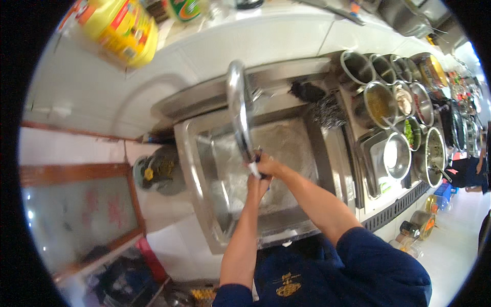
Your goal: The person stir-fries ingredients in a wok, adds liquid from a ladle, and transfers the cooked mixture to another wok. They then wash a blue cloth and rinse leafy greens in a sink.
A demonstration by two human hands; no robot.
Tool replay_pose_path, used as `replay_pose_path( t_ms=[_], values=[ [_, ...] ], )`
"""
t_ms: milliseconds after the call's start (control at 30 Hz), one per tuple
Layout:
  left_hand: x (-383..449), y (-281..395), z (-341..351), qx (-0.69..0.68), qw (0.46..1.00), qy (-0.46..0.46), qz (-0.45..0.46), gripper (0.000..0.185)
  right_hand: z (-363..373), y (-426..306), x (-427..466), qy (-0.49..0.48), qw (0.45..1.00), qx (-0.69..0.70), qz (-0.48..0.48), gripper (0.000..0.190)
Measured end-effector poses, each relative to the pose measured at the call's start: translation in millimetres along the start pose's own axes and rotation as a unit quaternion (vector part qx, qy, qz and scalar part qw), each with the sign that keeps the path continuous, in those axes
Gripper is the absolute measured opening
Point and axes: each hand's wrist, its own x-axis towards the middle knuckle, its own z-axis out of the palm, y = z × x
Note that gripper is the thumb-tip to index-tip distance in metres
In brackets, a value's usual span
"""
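My left hand (257, 182) and my right hand (269, 165) are close together under the mouth of a curved chrome faucet (238, 103), above a stainless steel sink (190, 153). A small dark blue and white thing (254, 169) shows at my fingers; blur hides what it is and which hand has it. The sink basin holds cloudy water (284, 142). A steel wool scourer (329, 112) and a black cloth-like thing (307, 91) lie at the sink's back right corner.
Metal pots (356, 67) and bowls of food stand on the counter at right, beside a metal bowl (392, 155) on a rectangular tray (368, 169). A yellow jug (126, 34) stands on the ledge at upper left. A bin (168, 170) is left of the sink. Another person (466, 170) is at far right.
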Motion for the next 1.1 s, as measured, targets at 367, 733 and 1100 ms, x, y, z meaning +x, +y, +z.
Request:
replay_pose_path(
  t_ms=[367, 733, 1100],
  values=[
    [-13, 59, -37, -0.412, 0.883, 0.109, -0.196, 0.045, -38, 72, -30, 0.100, 0.872, 0.449, 0.167, 0.072],
    [-23, 80, -11, -0.099, 0.973, 0.180, 0.104, 0.038, 67, 65, -27, -0.052, 0.780, 0.620, -0.068, 0.047],
    [2, 73, -20, -0.020, 0.979, 0.203, 0.030, 0.053, 48, 54, -37, -0.036, 0.812, 0.571, -0.113, 0.034]
  ],
)
